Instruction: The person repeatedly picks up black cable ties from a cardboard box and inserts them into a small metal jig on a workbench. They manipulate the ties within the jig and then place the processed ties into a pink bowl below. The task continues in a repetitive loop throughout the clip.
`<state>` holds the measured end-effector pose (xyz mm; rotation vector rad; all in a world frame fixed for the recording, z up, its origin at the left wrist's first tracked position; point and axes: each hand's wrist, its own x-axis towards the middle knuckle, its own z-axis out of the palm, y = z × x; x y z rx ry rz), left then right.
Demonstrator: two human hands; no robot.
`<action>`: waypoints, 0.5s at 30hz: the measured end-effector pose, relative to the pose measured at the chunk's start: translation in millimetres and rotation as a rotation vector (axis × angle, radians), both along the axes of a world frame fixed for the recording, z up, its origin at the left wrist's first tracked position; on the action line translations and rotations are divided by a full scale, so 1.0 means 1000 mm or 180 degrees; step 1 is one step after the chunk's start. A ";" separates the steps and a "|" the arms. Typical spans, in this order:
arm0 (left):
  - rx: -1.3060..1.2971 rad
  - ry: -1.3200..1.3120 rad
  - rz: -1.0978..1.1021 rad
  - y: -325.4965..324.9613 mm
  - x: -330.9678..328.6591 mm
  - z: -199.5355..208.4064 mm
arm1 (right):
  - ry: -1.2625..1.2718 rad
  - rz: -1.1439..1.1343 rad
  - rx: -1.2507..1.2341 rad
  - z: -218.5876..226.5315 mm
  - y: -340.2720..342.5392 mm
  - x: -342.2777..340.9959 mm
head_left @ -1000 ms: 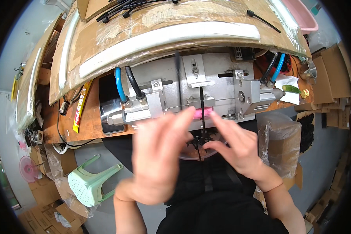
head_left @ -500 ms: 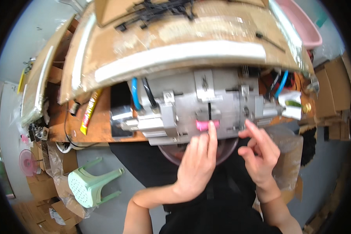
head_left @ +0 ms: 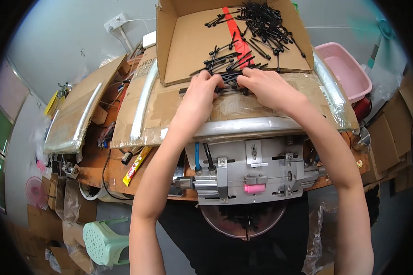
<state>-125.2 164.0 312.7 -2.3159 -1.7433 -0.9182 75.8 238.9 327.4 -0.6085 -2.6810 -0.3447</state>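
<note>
My left hand (head_left: 200, 94) and my right hand (head_left: 270, 88) both reach to the front of an open cardboard box (head_left: 188, 36). Their fingers are closed around a small cluster of thin black rods with knobbed ends (head_left: 230, 81); the fingertips are partly hidden among them. More such rods (head_left: 264, 25) lie in a heap at the box's back right, with several scattered in front. Nearer me, below my forearms, a metal fixture (head_left: 275, 158) has cylinders facing inward from both sides. A pink block (head_left: 254, 188) sits at its front middle, with no rod across it.
A taped cardboard shelf (head_left: 261, 124) overhangs the fixture. Beneath it stands a round basin (head_left: 280, 219) holding black pieces. A yellow tube-shaped packet (head_left: 136, 166) and cables lie on the wooden bench (head_left: 108, 176). A green stool (head_left: 98, 240) is lower left, a pink tub (head_left: 344, 68) far right.
Both hands have left the fixture's front and reached forward to the rods by the box. The black rod at the pink block is gone from there. The view has tilted up, showing the box inside.
</note>
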 end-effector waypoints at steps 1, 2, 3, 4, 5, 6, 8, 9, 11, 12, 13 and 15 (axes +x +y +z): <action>0.0028 -0.0005 -0.0050 -0.007 0.003 -0.002 | -0.0092 0.0074 -0.0192 0.003 0.004 0.007; 0.0027 -0.0026 -0.0102 -0.013 0.009 -0.005 | -0.0180 0.0108 -0.0353 0.004 0.004 0.019; 0.0144 -0.0105 -0.0182 -0.015 0.015 -0.009 | -0.0087 0.0202 -0.0363 0.004 0.005 0.031; 0.0262 -0.0184 -0.0260 -0.016 0.023 -0.013 | 0.0007 0.0296 -0.0371 0.003 0.006 0.043; 0.0376 -0.0228 -0.0297 -0.017 0.027 -0.013 | 0.0132 0.0435 -0.0382 0.003 0.007 0.051; 0.0669 -0.0243 -0.0274 -0.015 0.030 -0.015 | 0.0278 0.0529 -0.0270 0.003 0.013 0.055; 0.0845 -0.0141 -0.0065 -0.019 0.037 -0.005 | 0.0907 0.0488 -0.1098 0.011 0.016 0.062; 0.0922 -0.0093 0.0023 -0.022 0.042 0.001 | 0.1230 0.0446 -0.1517 0.015 0.017 0.067; 0.0801 -0.0013 0.0079 -0.040 0.046 0.012 | 0.1917 0.0496 -0.2104 0.030 0.016 0.078; 0.0614 0.0040 0.0080 -0.051 0.046 0.014 | 0.2320 0.0633 -0.2466 0.035 0.015 0.083; 0.0429 0.0095 0.0082 -0.061 0.046 0.015 | 0.2727 0.0773 -0.2822 0.039 0.014 0.087; 0.0280 0.0079 0.0009 -0.078 0.045 0.013 | 0.3159 0.0863 -0.2985 0.042 0.001 0.085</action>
